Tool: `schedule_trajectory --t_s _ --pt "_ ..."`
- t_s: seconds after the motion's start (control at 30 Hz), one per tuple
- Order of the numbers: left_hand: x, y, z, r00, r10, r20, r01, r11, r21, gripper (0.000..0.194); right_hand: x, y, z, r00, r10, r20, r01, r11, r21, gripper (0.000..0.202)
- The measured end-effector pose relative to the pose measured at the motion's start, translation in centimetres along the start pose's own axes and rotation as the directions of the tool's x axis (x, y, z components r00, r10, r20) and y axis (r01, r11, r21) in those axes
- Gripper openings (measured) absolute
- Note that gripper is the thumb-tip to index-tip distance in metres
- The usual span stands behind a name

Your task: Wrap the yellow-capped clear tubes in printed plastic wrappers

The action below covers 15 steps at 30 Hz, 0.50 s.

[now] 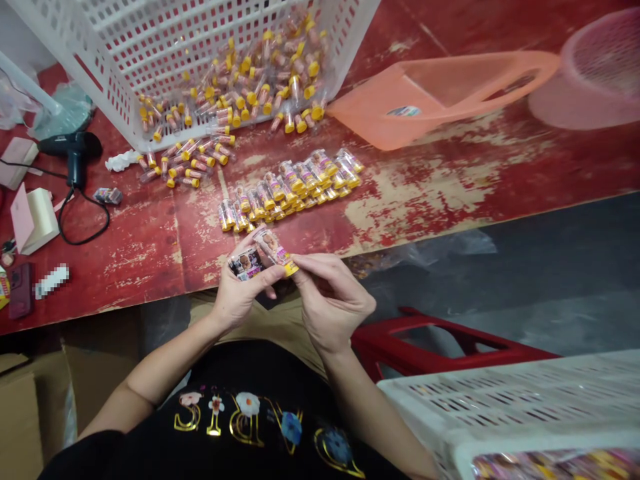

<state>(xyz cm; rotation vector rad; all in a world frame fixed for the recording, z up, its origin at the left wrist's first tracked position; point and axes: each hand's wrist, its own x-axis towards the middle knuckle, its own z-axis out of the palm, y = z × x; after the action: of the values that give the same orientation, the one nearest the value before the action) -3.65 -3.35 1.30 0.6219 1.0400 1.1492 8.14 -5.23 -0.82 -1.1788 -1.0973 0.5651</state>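
Observation:
My left hand (239, 291) is closed around a stack of small printed labels (246, 264), its thumb pressing the edge of a small wrapped tube. That tube (273, 249), with a yellow cap and a printed label, lies between both hands. The fingertips of my right hand (333, 293) pinch its yellow end. Just beyond my hands, rows of labelled yellow-capped tubes (293, 187) lie together on the red worn table (175, 260). Unlabelled yellow-capped tubes (193, 160) lie loose farther left.
A tipped white basket (150, 40) spills tubes at the back. An orange scoop (420, 87) and pink basket (600, 73) stand back right. A hair dryer (75, 157) and phone (21, 290) lie left. Near right are a red stool (430, 347) and white crate (500, 393).

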Motion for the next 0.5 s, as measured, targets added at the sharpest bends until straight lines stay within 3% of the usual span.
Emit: schedule_trajectory --t_s 0.13,0.23,0.37,0.5 --pt "0.4 -0.5 -0.5 1.000 -0.019 -0.019 0.018 1.000 -0.025 0.076 -0.4 0.1 0.2 0.999 0.011 0.032 -0.011 1.000 -0.024 0.019" --pt "1.3 -1.0 -1.5 0.998 -0.064 -0.014 0.064 0.997 -0.040 0.077 0.2 1.5 1.2 0.999 0.030 0.045 -0.027 0.998 -0.053 0.017" --pt "2.5 -1.2 -3.3 0.982 -0.175 -0.067 0.160 0.969 -0.189 0.065 3.0 5.5 4.0 0.992 -0.128 0.006 0.126 0.974 -0.185 0.016" --pt "2.9 -0.8 -5.4 0.972 -0.202 -0.124 0.155 0.938 -0.310 0.043 6.6 8.5 6.2 0.959 -0.223 0.174 0.272 0.897 -0.348 0.020"
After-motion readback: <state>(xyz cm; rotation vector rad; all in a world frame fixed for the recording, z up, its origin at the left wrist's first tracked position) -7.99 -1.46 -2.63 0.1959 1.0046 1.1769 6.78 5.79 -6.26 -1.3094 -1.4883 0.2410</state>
